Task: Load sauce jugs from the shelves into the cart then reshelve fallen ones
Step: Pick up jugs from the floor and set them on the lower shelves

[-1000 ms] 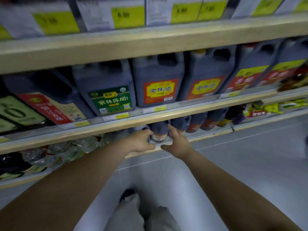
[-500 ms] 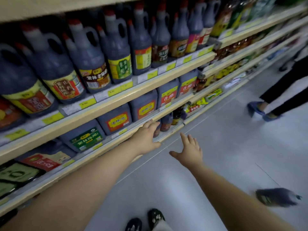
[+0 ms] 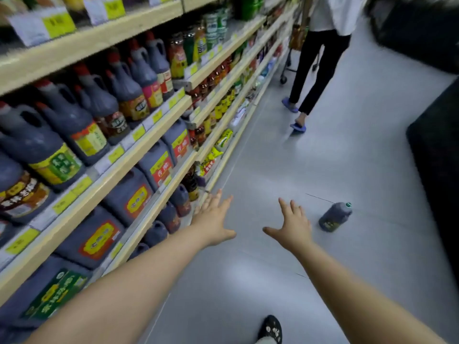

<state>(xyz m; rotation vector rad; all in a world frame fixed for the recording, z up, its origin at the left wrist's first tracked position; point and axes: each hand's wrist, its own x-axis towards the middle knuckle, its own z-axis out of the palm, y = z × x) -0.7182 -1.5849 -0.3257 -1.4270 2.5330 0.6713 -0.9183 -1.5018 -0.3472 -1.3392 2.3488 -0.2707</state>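
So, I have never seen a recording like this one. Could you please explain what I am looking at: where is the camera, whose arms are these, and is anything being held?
There is no machine here. The camera sits on a person's head and looks forward and down, so the two bare arms are that person's own. The lens is wide-angle, which bends the edges of the picture. The left hand and the right hand both reach forward with fingers spread; neither holds anything. On the left stand wooden shelves full of dark sauce jugs, with price tags along the edges. One dark jug lies on its side on the grey floor, beyond the right hand and not touched. At the bottom you see the person's shoe. Further down the aisle another person is seen from behind, mid-step.
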